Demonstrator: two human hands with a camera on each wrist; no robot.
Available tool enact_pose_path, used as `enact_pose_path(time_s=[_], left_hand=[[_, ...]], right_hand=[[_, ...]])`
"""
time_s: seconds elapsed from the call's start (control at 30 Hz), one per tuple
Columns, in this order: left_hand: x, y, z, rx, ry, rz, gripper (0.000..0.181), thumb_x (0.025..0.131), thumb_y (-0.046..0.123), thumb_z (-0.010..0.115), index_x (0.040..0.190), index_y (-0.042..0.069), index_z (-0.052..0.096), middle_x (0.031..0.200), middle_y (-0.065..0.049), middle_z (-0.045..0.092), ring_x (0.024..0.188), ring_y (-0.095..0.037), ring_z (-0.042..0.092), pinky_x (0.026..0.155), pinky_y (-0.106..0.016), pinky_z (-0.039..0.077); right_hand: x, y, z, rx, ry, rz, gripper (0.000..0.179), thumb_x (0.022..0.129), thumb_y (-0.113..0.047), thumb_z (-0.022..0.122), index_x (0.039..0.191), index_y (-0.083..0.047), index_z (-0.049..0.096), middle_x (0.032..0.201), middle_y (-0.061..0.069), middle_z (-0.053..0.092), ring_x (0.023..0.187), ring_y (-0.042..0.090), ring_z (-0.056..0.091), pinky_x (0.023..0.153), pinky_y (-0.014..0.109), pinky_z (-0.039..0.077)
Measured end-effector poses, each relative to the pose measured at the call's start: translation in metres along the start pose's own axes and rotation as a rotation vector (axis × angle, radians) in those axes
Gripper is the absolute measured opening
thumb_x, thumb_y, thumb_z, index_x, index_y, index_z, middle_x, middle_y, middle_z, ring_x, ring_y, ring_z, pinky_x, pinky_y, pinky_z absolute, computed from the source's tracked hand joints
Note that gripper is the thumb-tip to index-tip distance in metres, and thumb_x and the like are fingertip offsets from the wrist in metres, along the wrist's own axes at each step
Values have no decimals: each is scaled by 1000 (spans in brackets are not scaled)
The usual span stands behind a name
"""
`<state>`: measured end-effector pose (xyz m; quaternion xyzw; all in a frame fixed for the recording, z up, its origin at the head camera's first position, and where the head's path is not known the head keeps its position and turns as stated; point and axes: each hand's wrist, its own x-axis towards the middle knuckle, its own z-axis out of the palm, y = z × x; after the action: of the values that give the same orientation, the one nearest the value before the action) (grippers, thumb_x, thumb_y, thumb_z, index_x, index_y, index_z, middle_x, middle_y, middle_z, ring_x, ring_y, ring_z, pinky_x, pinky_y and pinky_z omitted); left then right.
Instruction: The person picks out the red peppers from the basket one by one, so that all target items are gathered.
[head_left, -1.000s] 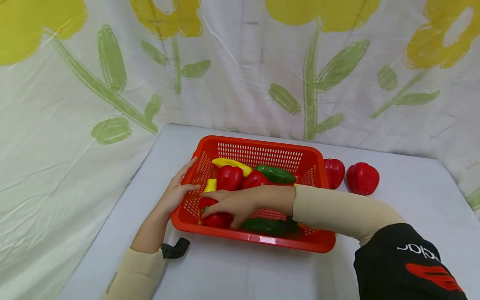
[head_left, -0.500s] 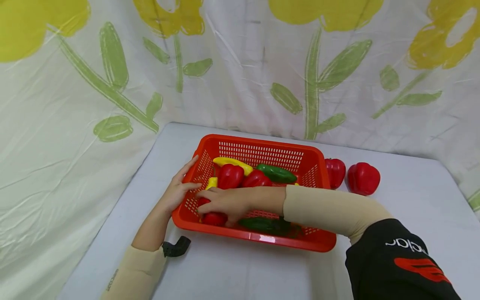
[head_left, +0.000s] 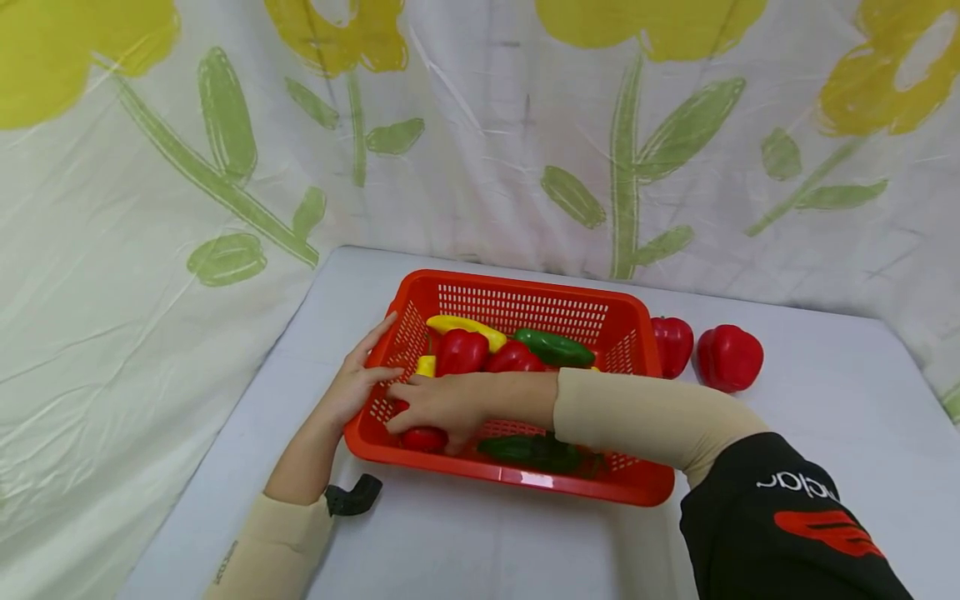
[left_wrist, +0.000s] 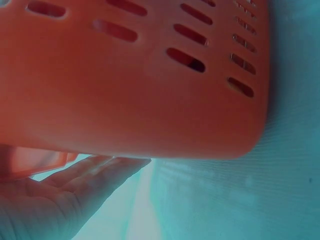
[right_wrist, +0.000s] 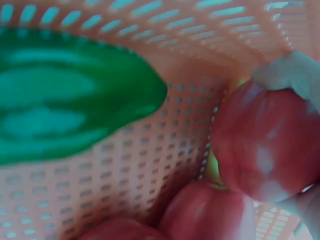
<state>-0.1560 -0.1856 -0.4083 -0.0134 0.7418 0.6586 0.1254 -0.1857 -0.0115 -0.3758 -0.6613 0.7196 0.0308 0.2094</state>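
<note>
My left hand point(head_left: 354, 385) grips the left rim of a red perforated plastic basket point(head_left: 510, 475), thumb over the rim. In the left wrist view its fingers point(left_wrist: 95, 182) lie along the basket's outside. Inside the basket, my right hand point(head_left: 442, 406) holds a red bell pepper point(head_left: 424, 439) near the front left corner. The right wrist view shows fingers point(right_wrist: 285, 72) curled round that pepper point(right_wrist: 265, 145). Two more red bell peppers point(head_left: 462, 352), a yellow long pepper point(head_left: 459, 325), another yellow piece point(head_left: 426, 365) and a green pepper point(head_left: 553, 347) lie behind the hand.
A dark green vegetable point(head_left: 525, 450) lies along the basket's front side, partly under the right forearm. Two red bell peppers point(head_left: 729, 358) stand on the white table point(head_left: 817, 400) right of the basket. A flower-printed cloth point(head_left: 480, 150) hangs behind.
My right hand has shifted slightly left and covers more of the red bell pepper at the front left corner. The right forearm has followed to the left. My left hand stays on the rim.
</note>
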Motion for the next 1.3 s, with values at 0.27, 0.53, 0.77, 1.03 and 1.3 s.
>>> enact_pose_path(time_s=[0.27, 0.53, 0.77, 1.03, 1.3], left_hand=[[0, 0, -1, -11, -6, 3, 70, 91, 2, 43, 148, 34, 20, 156, -1, 16, 133, -34, 34, 97, -38, 46], [0, 0, 0, -21, -8, 2, 70, 91, 0, 41, 148, 35, 20, 156, -1, 16, 133, -34, 35, 98, -40, 45], [-1, 0, 0, -15, 1, -5, 71, 90, 0, 41, 148, 34, 20, 156, 0, 15, 134, -33, 33, 99, -39, 45], [-2, 0, -1, -12, -4, -6, 70, 91, 2, 42, 148, 36, 20, 155, -2, 17, 132, -34, 35, 94, -37, 48], [-1, 0, -1, -20, -11, -6, 70, 91, 3, 43, 148, 37, 20, 154, -4, 21, 130, -35, 38, 91, -35, 51]], right_hand=[[-4, 2, 1, 82, 46, 36, 58, 75, -37, 75, 127, -30, 50, 138, 1, 35, 126, 18, 34, 88, 22, 50], [-9, 5, 0, 165, 72, 57, 55, 76, -35, 74, 124, -28, 50, 138, 1, 32, 121, 16, 39, 86, 20, 50], [-11, 5, -3, 156, 78, 63, 58, 74, -35, 75, 125, -24, 50, 135, 1, 36, 119, 14, 40, 87, 21, 49], [-15, 7, -7, 146, 88, 90, 61, 71, -37, 76, 125, -25, 50, 135, 0, 39, 115, 12, 43, 82, 21, 51], [-20, 8, -9, 131, 115, 101, 64, 70, -35, 75, 127, -22, 50, 133, 1, 42, 115, 14, 44, 85, 25, 51]])
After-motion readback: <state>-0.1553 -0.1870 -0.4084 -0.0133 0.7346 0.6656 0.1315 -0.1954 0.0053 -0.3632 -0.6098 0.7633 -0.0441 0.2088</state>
